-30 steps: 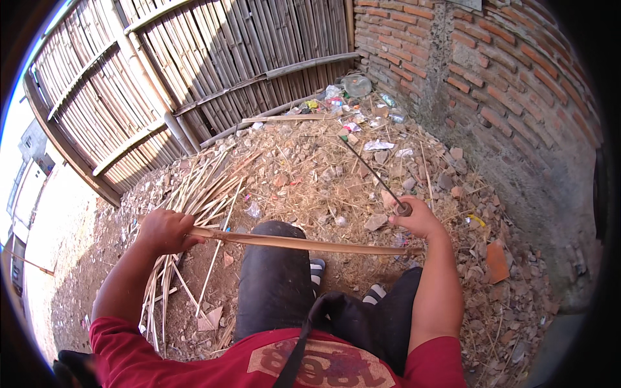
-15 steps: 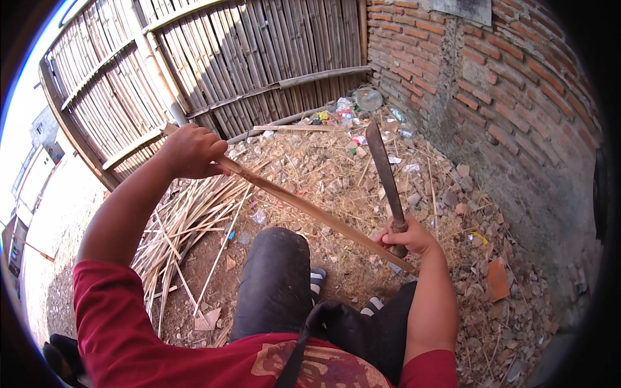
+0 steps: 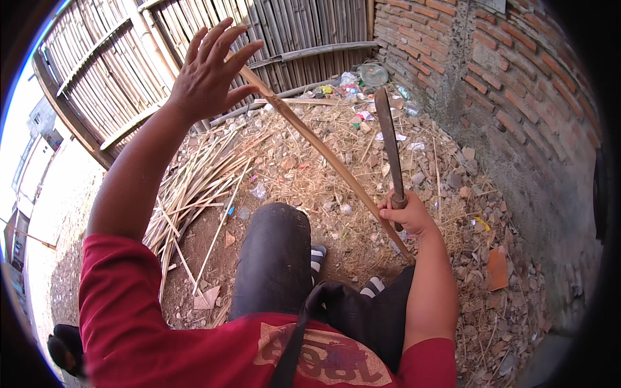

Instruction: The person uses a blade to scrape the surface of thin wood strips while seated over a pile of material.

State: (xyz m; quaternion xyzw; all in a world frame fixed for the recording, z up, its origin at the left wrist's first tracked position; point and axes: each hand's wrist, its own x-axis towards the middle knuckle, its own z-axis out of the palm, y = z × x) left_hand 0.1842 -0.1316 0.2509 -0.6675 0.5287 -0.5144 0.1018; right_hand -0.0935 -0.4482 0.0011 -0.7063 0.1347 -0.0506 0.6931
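Long pale bamboo strip (image 3: pixel 323 152), slanted, beside released left hand (image 3: pixel 210 68); right hand (image 3: pixel 404 216) grip clenched on machete (image 3: pixel 390 145).

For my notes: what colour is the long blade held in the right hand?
Dark grey, with dull brownish patches; the head view shows the blade in the right hand.

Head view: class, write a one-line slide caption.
Left hand spread open by a long bamboo strip; right hand grips an upright machete.
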